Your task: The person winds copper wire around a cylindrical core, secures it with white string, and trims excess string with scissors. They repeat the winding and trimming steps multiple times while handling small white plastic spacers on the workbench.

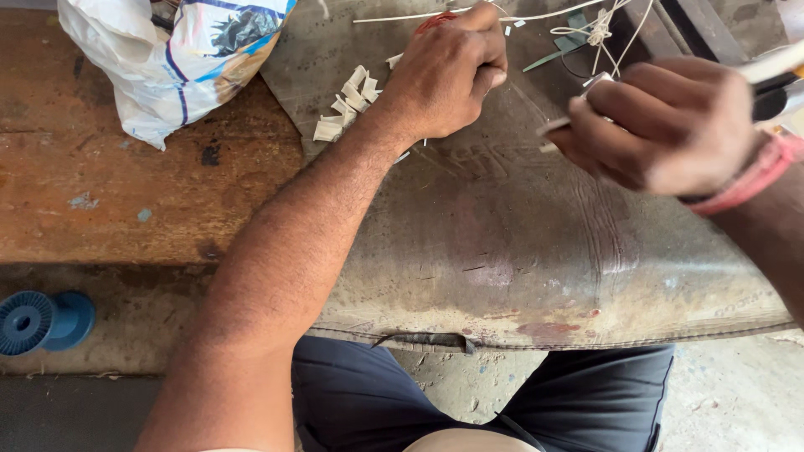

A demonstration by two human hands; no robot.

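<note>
Over worn mat (519,251): left hand (444,71) fisted; right hand (670,125) grips thin pale strip (557,125).

A worn wooden bench (126,201) bears a grey mat (519,243); pale cut strips (347,105) lie on the mat; a plastic bag (167,59) rests beside it.

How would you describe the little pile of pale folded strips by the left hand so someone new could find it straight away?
Start at the big worn grey mat covering the wooden bench. Near its upper left corner, just left of the closed left hand, lies the pile of pale folded strips. It is the only cluster of short, flat, cream pieces; the white cords farther right are long, thin and knotted.
</note>
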